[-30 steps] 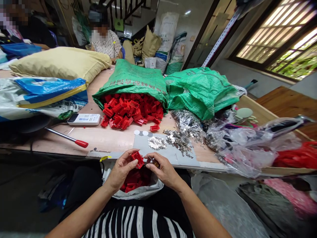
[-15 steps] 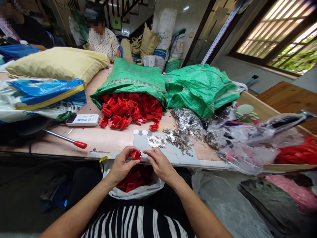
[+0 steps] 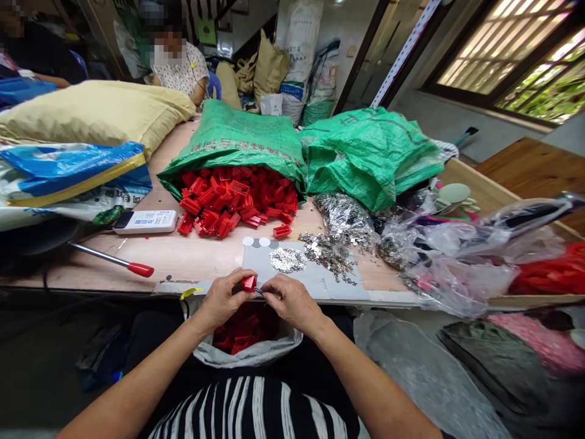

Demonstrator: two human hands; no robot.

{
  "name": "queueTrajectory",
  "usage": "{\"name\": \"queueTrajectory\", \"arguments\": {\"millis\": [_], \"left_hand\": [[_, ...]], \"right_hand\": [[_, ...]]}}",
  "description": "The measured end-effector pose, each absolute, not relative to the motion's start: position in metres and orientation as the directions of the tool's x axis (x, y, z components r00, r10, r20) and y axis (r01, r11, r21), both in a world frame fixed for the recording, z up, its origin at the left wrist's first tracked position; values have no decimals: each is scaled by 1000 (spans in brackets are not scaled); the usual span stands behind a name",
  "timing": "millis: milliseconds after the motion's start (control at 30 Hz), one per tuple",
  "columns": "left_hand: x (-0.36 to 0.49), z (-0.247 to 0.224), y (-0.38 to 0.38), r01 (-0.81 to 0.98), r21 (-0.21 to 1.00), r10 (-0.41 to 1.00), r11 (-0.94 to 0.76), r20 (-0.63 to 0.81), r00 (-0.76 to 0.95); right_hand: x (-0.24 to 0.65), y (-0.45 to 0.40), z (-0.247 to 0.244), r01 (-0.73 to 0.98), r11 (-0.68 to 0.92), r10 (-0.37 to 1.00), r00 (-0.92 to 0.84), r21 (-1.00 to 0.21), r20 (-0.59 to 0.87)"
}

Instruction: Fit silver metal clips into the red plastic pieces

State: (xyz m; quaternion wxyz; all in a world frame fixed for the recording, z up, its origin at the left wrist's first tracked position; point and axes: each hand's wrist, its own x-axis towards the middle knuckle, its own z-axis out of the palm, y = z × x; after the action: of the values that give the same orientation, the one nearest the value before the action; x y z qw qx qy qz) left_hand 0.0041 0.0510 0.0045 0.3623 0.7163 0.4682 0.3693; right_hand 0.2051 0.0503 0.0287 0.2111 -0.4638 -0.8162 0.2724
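Observation:
My left hand (image 3: 225, 297) grips a small red plastic part (image 3: 249, 283) between thumb and fingers at the table's front edge. Touching its right side is a thin metal tool (image 3: 259, 291), pinched in my right hand (image 3: 290, 297). Below both hands, a white sack (image 3: 278, 350) on my lap holds more red parts (image 3: 244, 329). Beyond them, a heap of red parts (image 3: 237, 198) spills out of a green sack (image 3: 247, 131). Small shiny metal pieces (image 3: 287, 260) lie on a grey sheet (image 3: 320, 286), beside a darker metal pile (image 3: 331, 253).
A red-tipped lever (image 3: 139, 269) and a white box-like device (image 3: 146, 222) are at the left. Clear plastic bags (image 3: 452, 262) crowd the right side, near a second green sack (image 3: 370, 152). A person (image 3: 180, 67) sits across the table.
My right hand has moved left against the red part, and the metal tool now shows at it. The view has shifted slightly, so the table's things appear a little further left and higher.

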Motion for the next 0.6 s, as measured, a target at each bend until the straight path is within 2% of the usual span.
{"name": "queueTrajectory", "arguments": {"millis": [233,500,600], "left_hand": [[4,-1,51,390,862,932,-323,218,290],[9,-14,47,389,885,963,-257,199,181],[10,-11,46,371,900,968,-230,174,179]], "right_hand": [[207,52,25,635,442,861,-499,-633,100],[191,45,25,742,370,906,-422,-559,40],[192,47,25,714,346,909,-416,-608,29]]}}
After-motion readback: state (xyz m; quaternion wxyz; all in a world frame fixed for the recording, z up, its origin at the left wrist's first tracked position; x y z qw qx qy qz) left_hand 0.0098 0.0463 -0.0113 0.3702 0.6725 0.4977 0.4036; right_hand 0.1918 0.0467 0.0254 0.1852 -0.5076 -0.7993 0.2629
